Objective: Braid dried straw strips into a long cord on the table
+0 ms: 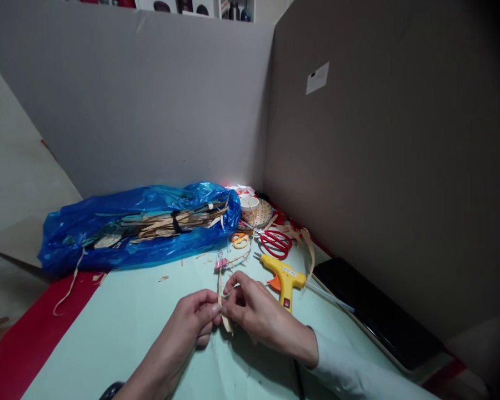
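Observation:
My left hand [199,316] pinches a pale strip of dried plant fibre [227,324] between thumb and forefinger. My right hand [256,311] meets it from the other side, its thumb and fingers closed on the same strip. Upward from my fingertips the strip runs as a thin twisted cord to a pink binder clip [221,264]. Beyond the clip, the cord [241,258] curves away to the right. A yellow glue gun [284,273] with an orange trigger lies just past my right hand.
A blue plastic bag [150,255] holding bundled dried strips [179,223] lies at the back left. Red-handled scissors [276,244], orange-handled scissors [239,240], a paper cup [249,204] and a woven disc [264,214] crowd the back corner. A black flat device [370,311] lies right; grey panels stand behind.

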A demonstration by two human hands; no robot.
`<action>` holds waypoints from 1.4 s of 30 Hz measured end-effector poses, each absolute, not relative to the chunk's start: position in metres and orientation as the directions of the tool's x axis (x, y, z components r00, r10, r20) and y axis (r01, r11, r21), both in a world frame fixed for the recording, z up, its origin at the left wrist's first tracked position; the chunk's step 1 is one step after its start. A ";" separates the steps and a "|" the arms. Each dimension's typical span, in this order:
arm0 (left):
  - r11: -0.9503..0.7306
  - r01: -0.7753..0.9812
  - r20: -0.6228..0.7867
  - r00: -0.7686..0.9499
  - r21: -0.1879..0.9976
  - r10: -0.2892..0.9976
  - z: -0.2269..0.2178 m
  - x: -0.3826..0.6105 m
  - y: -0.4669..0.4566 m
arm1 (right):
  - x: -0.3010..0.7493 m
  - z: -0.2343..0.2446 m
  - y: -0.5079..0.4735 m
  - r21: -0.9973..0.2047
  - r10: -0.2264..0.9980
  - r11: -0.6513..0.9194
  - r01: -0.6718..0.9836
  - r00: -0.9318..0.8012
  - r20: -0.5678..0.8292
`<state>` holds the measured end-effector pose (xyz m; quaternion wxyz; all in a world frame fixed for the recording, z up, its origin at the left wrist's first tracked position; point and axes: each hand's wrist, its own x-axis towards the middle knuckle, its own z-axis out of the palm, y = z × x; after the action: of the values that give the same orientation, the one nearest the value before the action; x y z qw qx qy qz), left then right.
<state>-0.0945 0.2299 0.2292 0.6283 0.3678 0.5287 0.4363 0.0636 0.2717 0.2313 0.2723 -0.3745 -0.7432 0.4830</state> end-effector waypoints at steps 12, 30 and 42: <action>0.329 -0.182 -0.331 0.017 0.927 0.943 0.213 -0.092 0.235 | 0.080 0.254 0.279 -0.810 0.698 0.425 0.403 -0.716 0.010; 0.292 -0.025 -0.293 -0.071 0.956 0.954 0.213 -0.082 0.236 | 0.078 0.299 0.305 -0.563 0.646 0.649 0.512 -0.762 0.052; 0.224 -0.041 -0.227 -0.094 0.974 0.969 0.192 -0.081 0.243 | -0.061 0.276 0.406 0.165 0.458 0.832 0.530 -0.824 0.334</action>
<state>-0.0813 0.2427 0.1920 0.5360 0.4071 0.5699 0.4713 -0.0613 0.4062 0.2758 0.1416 -0.2611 -0.9465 -0.1263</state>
